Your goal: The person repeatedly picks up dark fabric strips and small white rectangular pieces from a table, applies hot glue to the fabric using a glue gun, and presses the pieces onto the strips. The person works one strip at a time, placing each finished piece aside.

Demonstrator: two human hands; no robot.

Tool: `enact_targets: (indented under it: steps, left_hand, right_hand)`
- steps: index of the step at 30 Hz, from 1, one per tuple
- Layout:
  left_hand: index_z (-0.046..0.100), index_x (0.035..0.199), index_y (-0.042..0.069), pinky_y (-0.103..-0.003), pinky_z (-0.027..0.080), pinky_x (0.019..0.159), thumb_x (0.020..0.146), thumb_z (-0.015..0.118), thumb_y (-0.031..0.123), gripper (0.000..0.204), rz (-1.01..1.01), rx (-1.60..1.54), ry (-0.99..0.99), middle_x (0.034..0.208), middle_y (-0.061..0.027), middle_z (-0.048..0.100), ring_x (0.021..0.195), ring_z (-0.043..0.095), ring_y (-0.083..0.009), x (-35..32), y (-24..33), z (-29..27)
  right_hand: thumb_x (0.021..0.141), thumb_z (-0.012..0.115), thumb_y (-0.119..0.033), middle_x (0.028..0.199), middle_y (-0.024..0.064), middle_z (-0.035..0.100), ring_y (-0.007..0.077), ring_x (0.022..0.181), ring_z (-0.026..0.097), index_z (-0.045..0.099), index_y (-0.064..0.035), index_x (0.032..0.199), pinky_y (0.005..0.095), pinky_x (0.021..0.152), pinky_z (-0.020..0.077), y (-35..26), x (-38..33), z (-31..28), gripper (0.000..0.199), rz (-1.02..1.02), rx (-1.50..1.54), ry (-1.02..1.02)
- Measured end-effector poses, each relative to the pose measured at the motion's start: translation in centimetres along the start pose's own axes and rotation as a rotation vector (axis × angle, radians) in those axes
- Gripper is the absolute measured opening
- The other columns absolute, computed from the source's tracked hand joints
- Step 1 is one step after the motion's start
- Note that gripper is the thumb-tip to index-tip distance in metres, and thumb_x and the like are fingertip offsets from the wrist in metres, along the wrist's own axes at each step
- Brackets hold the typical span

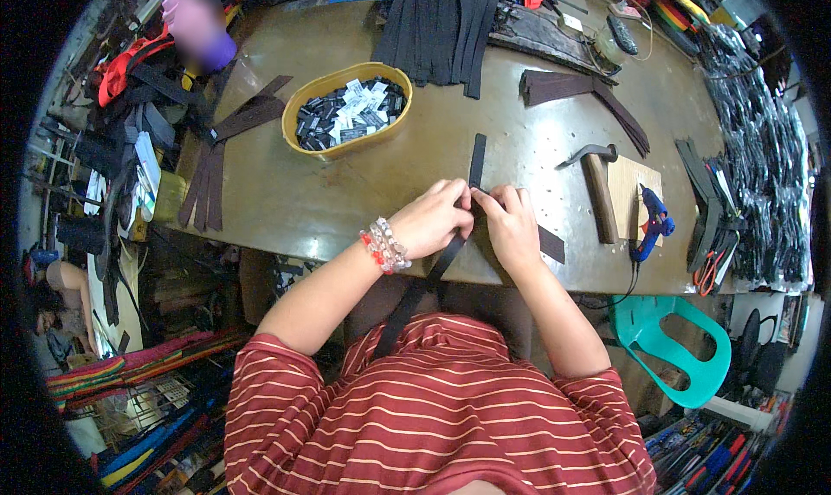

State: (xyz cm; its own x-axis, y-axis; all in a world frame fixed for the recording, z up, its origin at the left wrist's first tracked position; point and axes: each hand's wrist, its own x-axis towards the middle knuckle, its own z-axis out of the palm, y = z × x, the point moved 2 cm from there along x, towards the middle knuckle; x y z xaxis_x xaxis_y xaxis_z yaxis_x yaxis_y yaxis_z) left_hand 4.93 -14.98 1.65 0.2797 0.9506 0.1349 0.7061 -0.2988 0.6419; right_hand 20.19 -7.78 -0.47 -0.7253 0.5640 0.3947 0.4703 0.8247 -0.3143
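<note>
A long black strap [478,159] runs from the table down over the near edge to my lap. My left hand [433,218] is closed on it, its fingers pinched at the middle of the strap, with a beaded bracelet on that wrist. Right beside it, my right hand [512,226] pinches the same strap, thumb pointing toward the left fingers. The hands almost touch, and whatever small part lies between the fingertips is hidden. A brown strap piece [550,245] lies by my right wrist.
A yellow tub [290,129] of small black-and-white labels stands at left, near brown straps [208,179]. Black straps [440,27] lie at the back. To the right are a hammer [599,196], a blue glue gun [653,222] on a board, scissors [711,270] and a green stool [684,348].
</note>
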Motion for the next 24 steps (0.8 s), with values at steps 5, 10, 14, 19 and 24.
enact_targets:
  steps: [5, 10, 14, 19, 24]
  left_hand:
    - [0.068, 0.090, 0.010, -0.038, 0.042, 0.094, 0.070, 0.063, 0.005, 0.021, 0.161, -0.269, -0.280, 0.105, -0.0137, 0.055, 0.103, 0.052, -0.0307, -0.2, -1.0, -5.3]
    - [0.065, 0.093, 0.005, -0.039, 0.044, 0.089, 0.077, 0.058, 0.003, 0.017, -0.082, 0.501, 0.062, 0.094, -0.0122, 0.061, 0.097, 0.056, -0.0301, 0.6, -9.0, -13.7]
    - [0.064, 0.093, 0.004, -0.039, 0.047, 0.084, 0.078, 0.059, 0.002, 0.016, -0.145, 0.467, 0.057, 0.092, -0.0126, 0.062, 0.091, 0.059, -0.0307, -0.4, -11.8, -14.3]
    - [0.063, 0.091, 0.003, -0.038, 0.049, 0.080, 0.079, 0.060, 0.004, 0.013, -0.132, 0.403, 0.147, 0.090, -0.0141, 0.063, 0.087, 0.060, -0.0312, -1.0, -10.6, -13.3]
    - [0.063, 0.085, 0.003, -0.041, 0.050, 0.077, 0.079, 0.058, 0.012, 0.012, -0.241, 0.594, 0.178, 0.086, -0.0151, 0.063, 0.084, 0.061, -0.0325, -0.2, -10.5, -13.2]
  right_hand:
    - [0.075, 0.056, -0.003, 0.090, 0.0088, 0.054, 0.0275, 0.085, 0.051, 0.065, -0.0150, 0.109, 0.0367, 0.076, 0.0467, 0.2, 0.1, 0.2, 0.038, 0.003, 0.015, 0.039]
    - [0.073, 0.057, 0.001, 0.091, 0.0098, 0.054, 0.0283, 0.086, 0.052, 0.065, -0.0149, 0.109, 0.0377, 0.079, 0.0466, 0.3, 0.1, 0.1, 0.040, 0.035, 0.050, 0.033]
    - [0.073, 0.057, 0.003, 0.092, 0.0104, 0.054, 0.0288, 0.087, 0.052, 0.065, -0.0134, 0.109, 0.0379, 0.080, 0.0464, 0.1, 0.1, -0.1, 0.040, 0.067, 0.082, 0.046]
    - [0.075, 0.057, 0.002, 0.091, 0.0108, 0.054, 0.0293, 0.086, 0.052, 0.065, -0.0102, 0.108, 0.0384, 0.079, 0.0462, 0.3, 0.2, 0.0, 0.036, 0.051, 0.094, 0.079]
    - [0.076, 0.058, 0.001, 0.088, 0.0114, 0.054, 0.0294, 0.086, 0.052, 0.066, -0.0080, 0.104, 0.0385, 0.078, 0.0459, 0.5, 0.0, 0.3, 0.030, 0.039, 0.089, 0.079]
